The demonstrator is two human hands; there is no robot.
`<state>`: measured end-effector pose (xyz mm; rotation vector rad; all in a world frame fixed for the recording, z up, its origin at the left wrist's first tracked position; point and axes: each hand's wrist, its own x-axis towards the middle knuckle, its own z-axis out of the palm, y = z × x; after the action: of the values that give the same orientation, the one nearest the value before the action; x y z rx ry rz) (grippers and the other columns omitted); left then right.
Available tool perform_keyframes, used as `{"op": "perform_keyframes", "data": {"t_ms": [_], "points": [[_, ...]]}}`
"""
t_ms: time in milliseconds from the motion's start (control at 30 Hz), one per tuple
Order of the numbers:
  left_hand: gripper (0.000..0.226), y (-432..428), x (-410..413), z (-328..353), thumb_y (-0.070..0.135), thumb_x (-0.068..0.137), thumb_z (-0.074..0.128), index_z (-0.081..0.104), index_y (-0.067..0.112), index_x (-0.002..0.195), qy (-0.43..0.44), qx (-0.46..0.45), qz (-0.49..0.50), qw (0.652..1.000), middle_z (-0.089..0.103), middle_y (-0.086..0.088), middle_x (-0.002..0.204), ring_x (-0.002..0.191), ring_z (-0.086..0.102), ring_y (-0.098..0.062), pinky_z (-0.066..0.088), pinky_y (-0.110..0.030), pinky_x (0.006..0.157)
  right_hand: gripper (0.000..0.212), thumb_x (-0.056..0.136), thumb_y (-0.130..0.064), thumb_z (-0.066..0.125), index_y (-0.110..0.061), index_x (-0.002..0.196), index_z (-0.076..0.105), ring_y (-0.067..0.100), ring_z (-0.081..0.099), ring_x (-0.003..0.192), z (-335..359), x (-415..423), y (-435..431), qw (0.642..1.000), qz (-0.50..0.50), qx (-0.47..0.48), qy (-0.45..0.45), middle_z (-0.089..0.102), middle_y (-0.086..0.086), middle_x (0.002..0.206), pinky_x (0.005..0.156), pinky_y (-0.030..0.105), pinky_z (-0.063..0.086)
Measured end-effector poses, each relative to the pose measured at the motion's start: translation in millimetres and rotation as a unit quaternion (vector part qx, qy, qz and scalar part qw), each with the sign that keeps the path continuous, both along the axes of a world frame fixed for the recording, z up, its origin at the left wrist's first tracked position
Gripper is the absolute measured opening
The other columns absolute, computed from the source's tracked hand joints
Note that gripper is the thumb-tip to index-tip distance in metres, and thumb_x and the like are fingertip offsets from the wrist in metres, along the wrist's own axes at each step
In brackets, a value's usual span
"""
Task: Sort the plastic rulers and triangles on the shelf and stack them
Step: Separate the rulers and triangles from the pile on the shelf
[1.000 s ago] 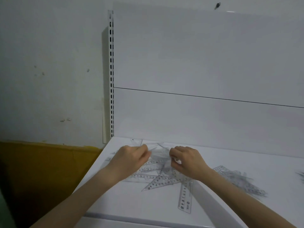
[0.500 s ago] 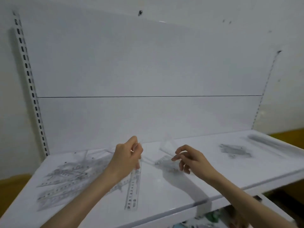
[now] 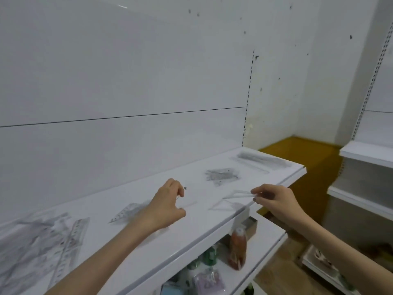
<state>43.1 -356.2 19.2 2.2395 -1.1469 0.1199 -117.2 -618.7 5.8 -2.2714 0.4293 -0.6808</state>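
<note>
Above the shelf (image 3: 197,228) front edge, I noted right hand (image 3: 276,200) pinching a clear triangle (image 3: 239,194) off the surface, left hand (image 3: 167,206) curled, its hold indeterminate; unsorted rulers (image 3: 36,237) lay far left.

Dim, flat light falls from overhead; one glare streak marks the glossy white back panel (image 3: 124,6). My left hand (image 3: 168,206) throws a faint shadow on the white metal shelf (image 3: 187,228). Blur smears the clear plastic rulers (image 3: 42,241) far left; the transparent triangle (image 3: 238,194) pinched in my right hand (image 3: 274,201) nearly vanishes.
</note>
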Motion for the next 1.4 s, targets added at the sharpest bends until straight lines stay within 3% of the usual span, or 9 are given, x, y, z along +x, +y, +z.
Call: {"op": "perform_keyframes", "data": {"t_ms": [133,267,433,700,900,1033,1133,1233,1400], "points": [[0.033,-43,7,-1,0.003,0.072,0.065,0.043,0.020,0.089,0.005,-0.012,0.016,1.000,0.045,0.010,0.079,0.067,0.046,-0.008,0.037,-0.015,0.057,0.018,0.084,-0.008,0.069,-0.018,0.099,0.071,0.001,0.065,0.085,-1,17,-43,0.999,0.015,-0.022,-0.021,0.069,-0.009,0.093,0.073,0.009,0.051],[0.047,-94,22,-8,0.016,0.069,0.075,0.043,0.028,0.102,0.034,-0.006,0.053,0.998,0.053,0.014,0.092,0.061,0.046,-0.012,0.048,-0.037,0.066,0.020,0.082,-0.010,0.072,-0.018,0.100,0.071,-0.003,0.065,0.086,-1,42,-97,0.997,0.067,-0.024,-0.035,0.070,-0.009,0.094,0.077,0.011,0.052],[0.046,-153,38,-15,0.018,0.068,0.082,0.054,0.022,0.105,0.071,-0.043,0.109,0.991,0.057,0.005,0.089,0.066,0.047,-0.005,0.038,-0.016,0.060,0.020,0.081,-0.014,0.074,-0.017,0.100,0.072,-0.001,0.067,0.087,-9,75,-167,0.991,0.123,-0.017,-0.045,0.070,-0.010,0.099,0.079,0.013,0.053],[0.049,-147,27,-34,0.004,0.075,0.069,0.056,0.021,0.119,0.084,-0.071,0.252,0.961,0.056,0.008,0.093,0.063,0.054,-0.010,0.044,-0.018,0.063,0.012,0.085,-0.012,0.070,-0.016,0.096,0.071,0.002,0.066,0.083,-27,168,-181,0.976,0.212,-0.018,-0.037,0.072,-0.005,0.092,0.083,0.019,0.052],[0.045,-112,21,-32,0.004,0.075,0.073,0.058,0.022,0.114,0.072,-0.040,0.313,0.946,0.058,0.010,0.092,0.061,0.052,-0.011,0.040,-0.010,0.058,0.021,0.091,-0.021,0.054,-0.017,0.098,0.074,0.022,0.061,0.099,-41,212,-157,0.956,0.216,-0.195,0.041,0.072,0.004,0.101,0.084,0.031,0.046],[0.043,-117,21,-31,0.008,0.077,0.073,0.054,0.033,0.107,0.078,-0.027,0.295,0.952,0.059,0.013,0.095,0.068,0.057,-0.011,0.042,-0.009,0.061,0.025,0.087,-0.020,0.056,-0.012,0.104,0.073,0.018,0.054,0.112,-38,204,-154,0.941,0.242,-0.234,-0.041,0.070,0.000,0.110,0.093,0.023,0.036],[0.041,-138,22,-28,0.010,0.077,0.073,0.054,0.036,0.101,0.078,-0.028,0.240,0.967,0.061,0.016,0.097,0.073,0.058,-0.009,0.043,-0.010,0.062,0.060,0.078,-0.047,0.061,-0.022,0.132,0.054,0.003,0.039,0.127,-26,186,-146,0.914,0.352,-0.199,-0.037,0.053,-0.011,0.135,0.107,0.015,0.026],[0.038,-167,22,-23,0.011,0.077,0.073,0.054,0.033,0.103,0.081,-0.030,0.157,0.984,0.063,0.015,0.099,0.074,0.060,-0.007,0.042,-0.010,0.062,0.074,0.076,-0.049,0.070,-0.027,0.141,0.040,-0.003,0.030,0.130,-22,170,-137,0.874,0.409,-0.264,-0.005,0.041,-0.017,0.140,0.103,0.004,0.010],[0.033,-180,27,-19,0.010,0.079,0.070,0.051,0.032,0.095,0.056,-0.036,0.133,0.989,0.065,0.012,0.097,0.073,0.059,-0.008,0.042,-0.011,0.063,0.047,0.076,-0.040,0.073,-0.025,0.118,0.060,0.012,0.051,0.107,-12,170,-154,0.886,0.377,-0.270,-0.003,0.061,-0.008,0.119,0.089,0.023,0.035]]}}
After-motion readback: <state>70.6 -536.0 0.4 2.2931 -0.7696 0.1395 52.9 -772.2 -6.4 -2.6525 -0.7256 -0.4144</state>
